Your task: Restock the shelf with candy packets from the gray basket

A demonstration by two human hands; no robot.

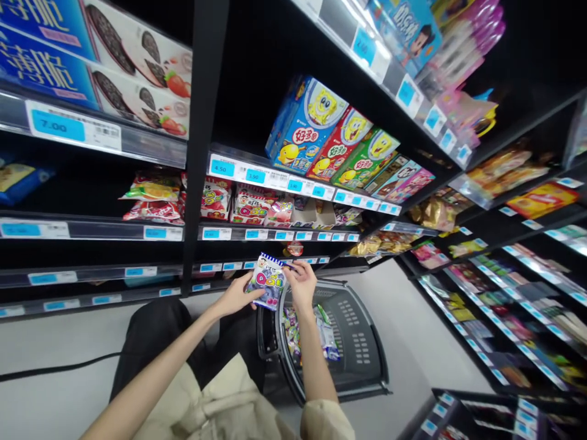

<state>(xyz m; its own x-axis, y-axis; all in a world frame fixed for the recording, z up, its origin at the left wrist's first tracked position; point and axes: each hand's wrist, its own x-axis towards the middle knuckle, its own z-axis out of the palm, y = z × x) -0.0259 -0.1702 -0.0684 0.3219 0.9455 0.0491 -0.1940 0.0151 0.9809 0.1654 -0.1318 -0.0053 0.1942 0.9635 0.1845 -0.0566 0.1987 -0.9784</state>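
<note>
Both my hands hold one small purple and white sweet bag in front of the lower shelves. My left hand grips its lower left side with curled fingers. My right hand pinches its upper right corner. Right below the bag stands a dark shopping basket on the floor, with several snack packets lying in its left part.
Black shelves with blue price tags rise ahead and to the right. They carry cookie boxes, cartoon snack boxes and sweet bags. A black cable crosses the grey floor at left. Another low shelf stands at bottom right.
</note>
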